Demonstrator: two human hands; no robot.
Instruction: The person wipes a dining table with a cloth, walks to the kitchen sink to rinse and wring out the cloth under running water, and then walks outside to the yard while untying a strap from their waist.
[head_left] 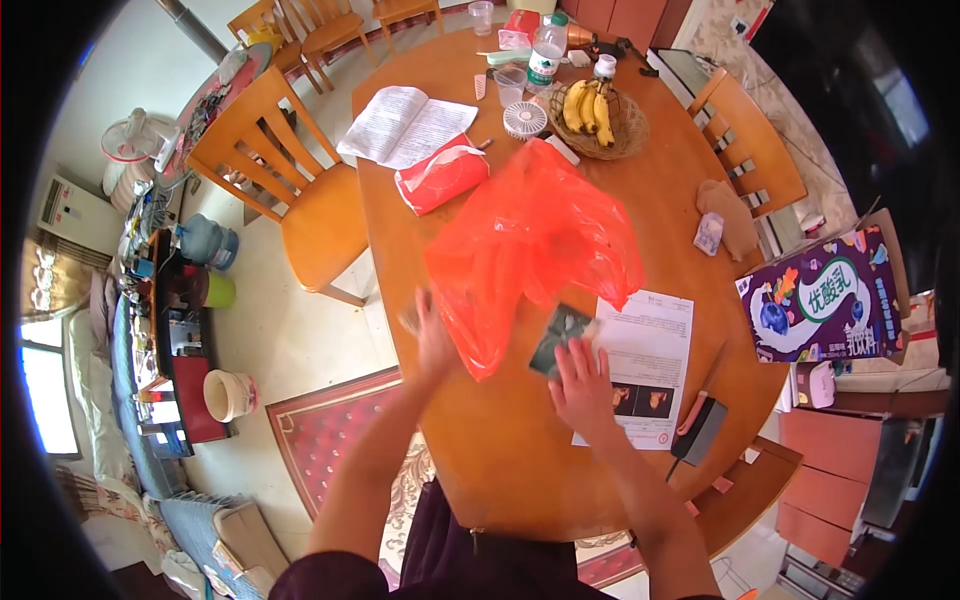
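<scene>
A red plastic bag (530, 235) lies puffed up and crumpled across the middle of the wooden table. Beside its lower left edge is my left hand (430, 335), blurred by motion; whether its fingers touch the bag is unclear. My right hand (582, 385) has its fingers stretched and apart over the lower edge of a dark green flat item (553, 345), perhaps a packet or a card, its print too blurred to read. This item sits just below the bag and beside a printed sheet (650, 345) with dark pictures on it.
An open booklet (405, 125), a red tissue pack (440, 178), a small white fan (524, 120), a bottle (546, 50) and a basket of bananas (590, 108) stand farther back. A black case (700, 430) lies at right, near a purple drink carton (825, 300). Chairs (320, 220) surround the table.
</scene>
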